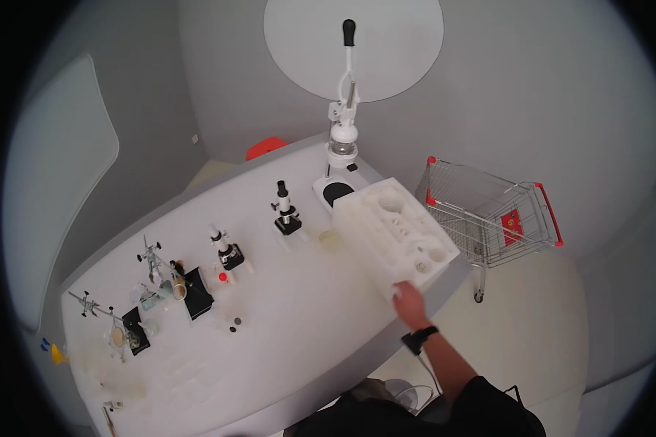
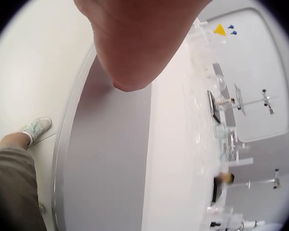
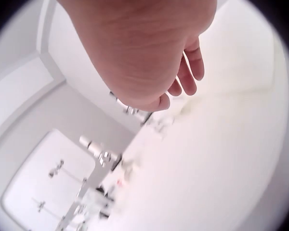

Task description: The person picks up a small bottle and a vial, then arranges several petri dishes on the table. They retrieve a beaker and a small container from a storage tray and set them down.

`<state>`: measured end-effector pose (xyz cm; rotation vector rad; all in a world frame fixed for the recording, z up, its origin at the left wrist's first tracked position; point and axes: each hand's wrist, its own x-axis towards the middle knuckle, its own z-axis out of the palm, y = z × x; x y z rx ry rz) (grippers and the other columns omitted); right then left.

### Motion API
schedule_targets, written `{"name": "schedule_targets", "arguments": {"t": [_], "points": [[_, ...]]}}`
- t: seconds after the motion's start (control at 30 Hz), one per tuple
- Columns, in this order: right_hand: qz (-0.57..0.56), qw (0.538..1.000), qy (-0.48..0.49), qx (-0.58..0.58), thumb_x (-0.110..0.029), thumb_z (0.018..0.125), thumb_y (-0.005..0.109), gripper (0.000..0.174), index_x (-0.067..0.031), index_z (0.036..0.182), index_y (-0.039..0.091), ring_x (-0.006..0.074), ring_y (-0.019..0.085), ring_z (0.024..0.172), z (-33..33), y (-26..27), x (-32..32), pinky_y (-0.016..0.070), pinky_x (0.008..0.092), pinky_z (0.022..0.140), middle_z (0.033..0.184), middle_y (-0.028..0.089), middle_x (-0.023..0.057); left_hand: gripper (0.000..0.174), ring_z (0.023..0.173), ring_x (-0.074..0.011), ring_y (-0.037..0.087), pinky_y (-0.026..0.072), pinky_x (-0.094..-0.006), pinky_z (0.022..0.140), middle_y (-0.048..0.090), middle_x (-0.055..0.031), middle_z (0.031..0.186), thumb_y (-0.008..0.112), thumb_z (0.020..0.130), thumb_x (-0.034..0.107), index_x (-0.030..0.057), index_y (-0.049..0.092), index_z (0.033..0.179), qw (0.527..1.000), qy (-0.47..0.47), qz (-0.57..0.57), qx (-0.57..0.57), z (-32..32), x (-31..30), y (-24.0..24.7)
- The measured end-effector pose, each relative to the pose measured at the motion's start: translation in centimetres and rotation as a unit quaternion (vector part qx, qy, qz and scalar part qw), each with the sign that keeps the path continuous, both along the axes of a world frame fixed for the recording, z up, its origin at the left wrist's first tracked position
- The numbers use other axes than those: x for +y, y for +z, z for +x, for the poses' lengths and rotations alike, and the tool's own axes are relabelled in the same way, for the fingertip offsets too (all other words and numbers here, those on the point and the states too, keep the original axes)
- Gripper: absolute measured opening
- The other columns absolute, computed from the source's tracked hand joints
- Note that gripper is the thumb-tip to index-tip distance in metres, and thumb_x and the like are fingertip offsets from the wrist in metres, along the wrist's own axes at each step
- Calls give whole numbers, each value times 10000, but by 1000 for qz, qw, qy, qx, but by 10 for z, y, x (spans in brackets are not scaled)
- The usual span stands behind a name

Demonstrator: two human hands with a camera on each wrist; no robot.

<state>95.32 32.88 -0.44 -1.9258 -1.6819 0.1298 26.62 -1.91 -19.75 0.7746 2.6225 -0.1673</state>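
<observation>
My right hand (image 1: 410, 304) is by the near corner of a white block (image 1: 364, 226) with round and long hollows in its top. Its fingers (image 3: 187, 79) hang apart and loosely bent in the right wrist view, with no object showing between them. Small round pieces sit in some of the block's hollows. Only the heel of my left hand (image 2: 139, 53) shows, over the table's front side in the left wrist view; its fingers are hidden, and the head view does not include it.
On the white table (image 1: 284, 320) stand a lever press (image 1: 344, 138), a microscope (image 1: 287, 211), another microscope (image 1: 227, 247) and clamp stands with glassware on the left. Two dark discs (image 1: 235, 323) lie mid-table. A shopping cart (image 1: 488, 211) stands beyond the right end.
</observation>
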Motion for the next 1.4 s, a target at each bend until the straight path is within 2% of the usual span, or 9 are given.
{"name": "schedule_targets", "arguments": {"t": [0.33,0.57,0.67,0.73,0.8,0.97,1.17,1.27,1.4], "points": [[-166,976,22,-140,-117,855,609,179,-123,1012,695,360,655,979,153,-24,83,531,471,862,1017,684,147,1170,1318,-659,353,410,-706,989,298,-425,1510,349,862,878,-48,204,1561,981,-111,-147,-54,3,35,-47],[-141,986,26,-85,-218,761,738,259,-111,993,695,342,662,963,172,20,88,533,442,854,960,689,141,880,1334,-427,497,404,-475,1121,574,-317,1354,538,910,670,-66,522,1392,971,-89,-4,-224,14,42,18],[-143,989,-26,-22,-231,708,783,332,-92,994,684,341,659,964,149,93,69,530,435,844,961,685,135,850,1294,-463,518,411,-486,1115,599,-310,1323,576,899,640,-87,562,1340,991,-83,-88,-56,57,70,52],[-102,994,26,14,-205,728,762,314,-74,994,659,356,653,969,115,123,48,525,430,840,998,671,150,791,1237,-481,552,429,-499,1091,591,-325,1324,644,904,549,-122,557,1313,982,-146,35,-114,103,111,87],[-97,987,103,73,-205,735,755,344,-72,1030,638,364,644,975,72,126,31,523,432,847,1042,647,169,653,1271,-409,537,454,-447,1077,570,-263,1343,775,857,292,-26,541,1377,943,-228,158,-184,140,145,91],[-175,858,429,221,-223,741,767,339,-42,990,626,338,613,875,-74,66,8,499,428,778,905,628,154,836,1299,-384,513,442,-455,1079,528,-242,1383,902,718,258,-19,489,1390,766,-467,342,-281,311,243,233],[-304,766,457,334,-249,802,780,368,-50,1075,634,251,606,848,-152,88,-24,502,387,765,944,639,109,562,942,-271,694,547,-387,848,695,-153,1019,888,710,191,20,579,1147,798,-367,311,-363,332,250,241],[-277,828,364,324,-335,853,773,592,-92,1349,562,278,608,979,-98,69,3,515,385,885,1187,610,133,520,916,-217,679,542,-353,842,685,-122,992,871,724,152,12,565,1119,811,-341,311,-359,314,239,218],[4,998,20,66,-80,800,643,433,-64,1232,620,352,624,1104,62,26,82,515,444,938,1240,636,151,471,933,-167,639,527,-322,852,633,-78,974,804,777,46,18,515,1148,799,-170,337,-467,276,211,167]]}}
